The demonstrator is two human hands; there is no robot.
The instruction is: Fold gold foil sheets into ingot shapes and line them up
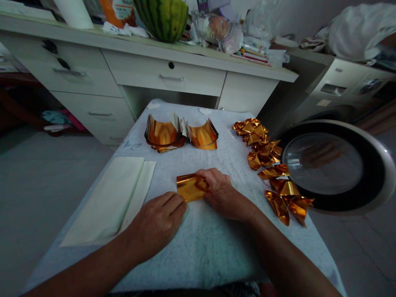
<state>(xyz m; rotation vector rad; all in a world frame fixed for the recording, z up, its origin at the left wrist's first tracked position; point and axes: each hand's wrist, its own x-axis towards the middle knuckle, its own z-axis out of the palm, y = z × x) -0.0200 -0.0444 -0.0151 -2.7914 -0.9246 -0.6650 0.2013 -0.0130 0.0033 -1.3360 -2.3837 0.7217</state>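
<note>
Two forearms [108, 260] outstretched, left hand [163, 214] palm-down, right hand [222, 193] gripping gold foil [188, 189]

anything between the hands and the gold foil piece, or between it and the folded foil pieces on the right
Nothing visible separates the left hand or right hand from the gold foil piece; both touch it. Toward the folded foil pieces, only the right hand itself intervenes.

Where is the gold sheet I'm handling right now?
In the head view, the gold sheet is near the middle of the table, between the left hand and the right hand, right of the white paper.
</note>
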